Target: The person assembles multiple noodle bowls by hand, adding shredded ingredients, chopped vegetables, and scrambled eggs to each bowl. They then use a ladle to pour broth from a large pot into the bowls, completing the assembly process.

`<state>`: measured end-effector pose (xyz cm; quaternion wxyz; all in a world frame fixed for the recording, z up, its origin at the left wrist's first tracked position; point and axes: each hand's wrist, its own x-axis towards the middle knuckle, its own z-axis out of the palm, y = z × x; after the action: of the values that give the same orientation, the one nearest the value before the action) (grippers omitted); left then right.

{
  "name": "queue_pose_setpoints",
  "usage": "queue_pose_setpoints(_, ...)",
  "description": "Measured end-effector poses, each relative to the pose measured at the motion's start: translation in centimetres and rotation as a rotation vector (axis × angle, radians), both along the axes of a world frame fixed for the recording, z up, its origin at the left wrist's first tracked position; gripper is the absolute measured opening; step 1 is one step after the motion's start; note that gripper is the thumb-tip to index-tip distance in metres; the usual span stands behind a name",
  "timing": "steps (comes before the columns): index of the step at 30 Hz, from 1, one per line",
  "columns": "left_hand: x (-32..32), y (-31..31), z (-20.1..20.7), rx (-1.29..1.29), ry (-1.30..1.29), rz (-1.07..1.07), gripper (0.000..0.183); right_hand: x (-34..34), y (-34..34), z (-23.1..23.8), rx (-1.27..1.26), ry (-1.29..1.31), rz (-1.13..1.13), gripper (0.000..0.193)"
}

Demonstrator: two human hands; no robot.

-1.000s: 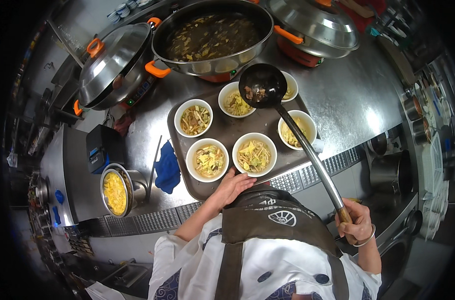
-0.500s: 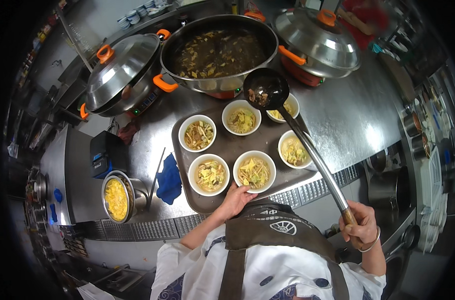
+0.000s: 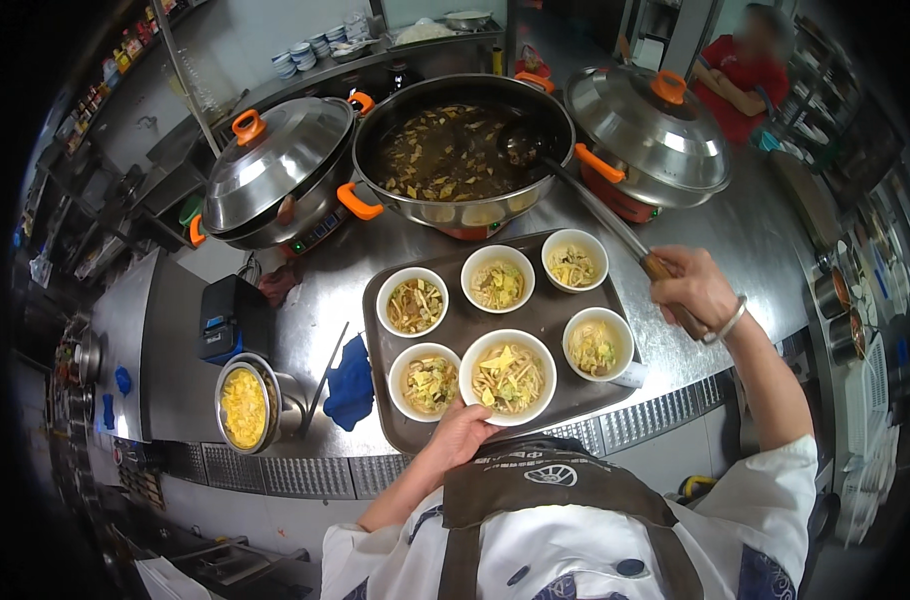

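My right hand is closed round the wooden grip of a long-handled ladle. The ladle's dark scoop dips into the broth inside the right rim of a wide steel pot with orange handles. At the front of a brown tray, my left hand grips the near edge of a white bowl holding noodles and yellow pieces, thumb at its rim. This bowl overlaps the neighbouring white bowl on its left. Several similar filled bowls stand on the tray.
Lidded steel pots flank the open one, a left pot and a right pot. A metal container of yellow food, a blue cloth and a black box lie left of the tray. A person in red stands beyond the counter.
My right hand has carried the ladle forward from above the back bowls into the pot's broth. My left hand stays on the front bowl, which now sits against its left neighbour. The view has tilted up.
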<state>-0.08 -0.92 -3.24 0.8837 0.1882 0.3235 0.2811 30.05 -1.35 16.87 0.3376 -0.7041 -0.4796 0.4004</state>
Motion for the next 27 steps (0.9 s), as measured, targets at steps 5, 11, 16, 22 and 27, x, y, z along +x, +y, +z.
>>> queue_pose_setpoints(5, -0.9, 1.9, 2.3, 0.044, 0.010, 0.136, 0.059, 1.7, 4.7, -1.0, 0.002, -0.190, 0.084, 0.034)
queue_pose_setpoints(11, -1.9, 4.6, 4.0, 0.169, -0.007, 0.181, 0.056, 1.9, 8.6, -0.1, -0.042, -0.436, 0.220, 0.023)
queue_pose_setpoints(16, -2.0, 6.1, 4.6, 0.168, -0.018, 0.254, 0.053, 1.1, 10.9, 0.8, -0.080, -0.311, 0.293, 0.028)
queue_pose_setpoints(22, -2.0, 7.8, 5.2, 0.185, -0.005, 0.272, 0.053, 3.0, 10.8, -1.8, -0.139, 0.485, 0.101, 0.025)
queue_pose_setpoints(27, -2.1, 9.6, 5.3, 0.233, 0.009, 0.265, 0.051, 2.3, 9.0, -1.7, -0.114, 0.742, 0.117, 0.007)
